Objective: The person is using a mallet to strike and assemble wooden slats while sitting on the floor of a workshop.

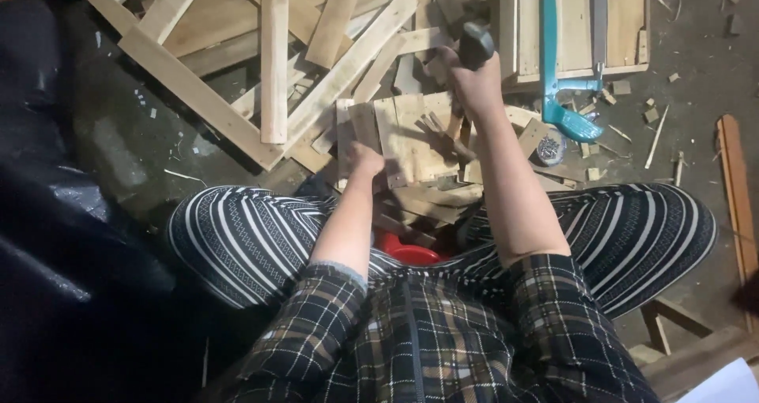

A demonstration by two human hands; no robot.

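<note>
My right hand (472, 77) is raised and gripped around the handle of a hammer, whose dark metal head (476, 41) shows just above my fist. My left hand (365, 160) rests lower, its fingers closed on the near edge of a small pale wooden board (407, 138). That board lies on a stack of short wood pieces (431, 197) between my knees, which are in black-and-white striped trousers. What sits under my left fingers is hidden.
Long pale wooden slats (273, 67) lie scattered on the dark floor ahead. A teal-framed hand saw (557, 63) lies across a wooden panel at the upper right. A small round tin (549, 148) sits by offcuts. A red object (411, 253) shows between my legs.
</note>
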